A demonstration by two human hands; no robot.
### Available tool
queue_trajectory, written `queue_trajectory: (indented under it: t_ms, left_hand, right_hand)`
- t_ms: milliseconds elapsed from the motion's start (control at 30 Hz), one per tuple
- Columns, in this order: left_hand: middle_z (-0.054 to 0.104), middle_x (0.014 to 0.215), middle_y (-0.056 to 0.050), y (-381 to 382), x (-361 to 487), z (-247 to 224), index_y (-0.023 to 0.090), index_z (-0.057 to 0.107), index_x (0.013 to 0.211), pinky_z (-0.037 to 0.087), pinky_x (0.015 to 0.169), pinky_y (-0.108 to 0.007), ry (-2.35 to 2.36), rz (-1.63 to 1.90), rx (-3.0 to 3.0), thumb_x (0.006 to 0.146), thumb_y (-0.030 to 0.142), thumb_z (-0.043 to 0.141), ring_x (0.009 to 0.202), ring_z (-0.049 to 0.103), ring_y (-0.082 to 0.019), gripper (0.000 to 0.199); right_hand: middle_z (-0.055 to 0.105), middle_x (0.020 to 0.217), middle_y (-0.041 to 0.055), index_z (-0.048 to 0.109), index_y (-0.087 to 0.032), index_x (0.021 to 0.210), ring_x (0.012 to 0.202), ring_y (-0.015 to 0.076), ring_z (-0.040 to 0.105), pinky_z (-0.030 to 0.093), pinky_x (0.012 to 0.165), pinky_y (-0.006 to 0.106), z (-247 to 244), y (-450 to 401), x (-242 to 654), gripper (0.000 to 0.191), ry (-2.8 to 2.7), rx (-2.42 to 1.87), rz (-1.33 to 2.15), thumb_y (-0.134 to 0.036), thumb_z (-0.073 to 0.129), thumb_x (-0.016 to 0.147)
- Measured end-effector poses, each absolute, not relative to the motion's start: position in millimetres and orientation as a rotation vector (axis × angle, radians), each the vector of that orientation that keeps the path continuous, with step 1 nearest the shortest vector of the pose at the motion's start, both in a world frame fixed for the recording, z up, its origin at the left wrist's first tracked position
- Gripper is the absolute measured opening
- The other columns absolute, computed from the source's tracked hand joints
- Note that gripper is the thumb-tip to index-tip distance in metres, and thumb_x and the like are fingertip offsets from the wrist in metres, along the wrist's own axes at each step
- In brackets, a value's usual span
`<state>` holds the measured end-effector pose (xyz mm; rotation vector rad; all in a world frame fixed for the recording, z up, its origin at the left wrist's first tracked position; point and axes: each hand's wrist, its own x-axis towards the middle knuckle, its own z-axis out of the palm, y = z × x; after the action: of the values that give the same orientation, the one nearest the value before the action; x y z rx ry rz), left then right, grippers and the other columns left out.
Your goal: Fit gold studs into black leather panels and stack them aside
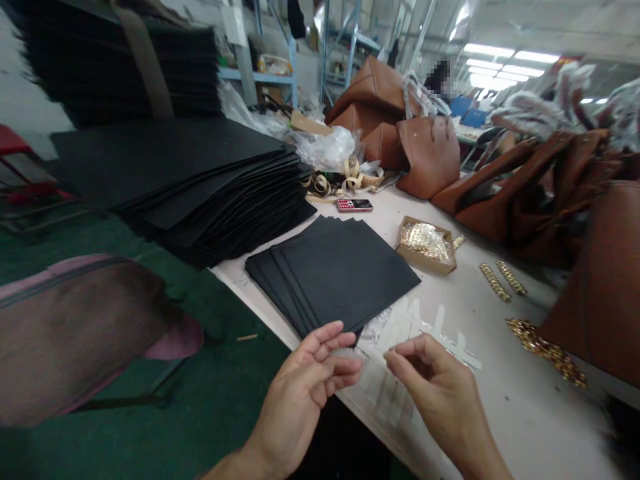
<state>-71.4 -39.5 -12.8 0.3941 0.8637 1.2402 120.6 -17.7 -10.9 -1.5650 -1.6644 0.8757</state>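
My left hand [305, 387] is over the table's front edge, palm turned up, its fingers loosely curled and apart. Something pale and translucent shows between those fingers; I cannot tell whether it is held or lies behind them. To the right, my right hand [435, 387] pinches thumb and forefinger together above the table, and whatever is between the tips is too small to make out. Just beyond my left hand lies a fanned stack of black sheets [345, 267]. Pale tape strips [443, 343] and a crumpled clear plastic piece [375, 327] are on the table near my right hand.
A cardboard box of gold chain pieces [425, 243] stands mid-table, with loose gold chains [547, 350] further right. Brown bags [520, 180] line the far side. A red phone [354, 205] lies behind the stack. Large black sheet piles [220, 187] fill the left; a padded chair [90, 333] stands below.
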Motion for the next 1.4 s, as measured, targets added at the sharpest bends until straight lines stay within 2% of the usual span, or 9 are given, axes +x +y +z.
queue_trajectory:
  t_ms: [100,367,467,567,633,767,933,1133,1400]
  left_hand:
    - [0.066,0.122,-0.014,-35,-96,-11,0.014,0.056,0.129,0.048,0.054,-0.024,1.068,1.293,0.401,0.085,0.025,0.063,0.051,0.049,-0.005,0.045]
    - [0.069,0.114,-0.014,-34,-111,-13,0.013,0.056,0.130,0.048,0.052,-0.027,1.217,1.263,0.414,0.085,0.038,0.069,0.045,0.033,-0.003,0.053]
    - [0.068,0.112,-0.011,-38,-112,-13,0.016,0.056,0.130,0.049,0.053,-0.027,1.223,1.251,0.426,0.087,0.039,0.067,0.046,0.033,-0.004,0.050]
    - [0.067,0.104,-0.006,-45,-114,-19,0.018,0.059,0.122,0.048,0.050,-0.026,1.262,1.237,0.436,0.086,0.041,0.067,0.045,0.032,-0.003,0.044]
    - [0.064,0.083,0.000,-51,-114,-26,0.018,0.061,0.112,0.047,0.048,-0.025,1.296,1.200,0.452,0.083,0.045,0.069,0.044,0.030,-0.004,0.041]
    - [0.042,0.056,0.010,-63,-108,-44,0.019,0.060,0.094,0.040,0.042,-0.021,1.349,1.046,0.543,0.081,0.051,0.069,0.038,0.025,-0.003,0.035]
    - [0.047,0.063,0.011,-72,-94,-51,0.023,0.051,0.093,0.033,0.037,-0.016,1.267,1.066,0.503,0.078,0.038,0.074,0.040,0.033,-0.004,0.031]
    - [0.063,0.089,-0.002,-86,-85,-40,0.021,0.057,0.111,0.034,0.039,-0.014,1.000,0.958,0.538,0.071,0.037,0.079,0.055,0.047,-0.008,0.048]
    - [0.054,0.056,0.005,-74,-74,-38,0.017,0.064,0.089,0.026,0.031,-0.014,1.162,0.760,0.456,0.075,0.051,0.073,0.035,0.022,-0.002,0.037]
  right_hand:
    - [0.073,0.087,0.0002,0.069,-0.024,0.094,0.078,0.0176,0.067,0.049,0.071,0.026,-7,29,113,0.017,-1.770,-1.492,0.725,-0.038,0.061,0.090]
    - [0.068,0.088,0.0071,0.058,-0.019,0.090,0.086,0.0241,0.058,0.042,0.075,0.033,-21,111,74,0.008,-2.390,-1.392,-0.012,-0.019,0.052,0.097]
    - [0.066,0.085,0.0061,0.055,-0.020,0.089,0.082,0.0237,0.055,0.041,0.073,0.033,-26,100,80,0.011,-2.496,-1.332,-0.060,-0.021,0.050,0.099]
    - [0.062,0.082,0.0047,0.053,-0.020,0.089,0.077,0.0221,0.054,0.041,0.071,0.033,-30,72,98,0.014,-2.527,-1.287,0.074,-0.021,0.045,0.100]
    - [0.061,0.081,0.0041,0.053,-0.021,0.089,0.075,0.0213,0.054,0.041,0.070,0.033,-34,47,114,0.017,-2.521,-1.276,0.201,-0.022,0.042,0.101]
    - [0.063,0.087,0.0041,0.056,-0.022,0.090,0.080,0.0206,0.057,0.043,0.072,0.033,-34,1,143,0.018,-2.450,-1.233,0.544,-0.024,0.042,0.102]
    - [0.067,0.090,0.0019,0.064,-0.025,0.095,0.086,0.0183,0.062,0.046,0.076,0.031,-24,-22,147,0.014,-2.185,-1.308,0.859,-0.028,0.051,0.098]
    - [0.071,0.087,0.0001,0.071,-0.024,0.096,0.080,0.0164,0.065,0.050,0.073,0.027,-21,-11,128,0.016,-1.811,-1.597,1.243,-0.034,0.060,0.091]
    - [0.062,0.060,-0.0022,0.071,-0.018,0.090,0.053,0.0100,0.058,0.046,0.049,0.018,-23,-15,118,0.019,-1.582,-1.602,1.633,-0.034,0.060,0.087]
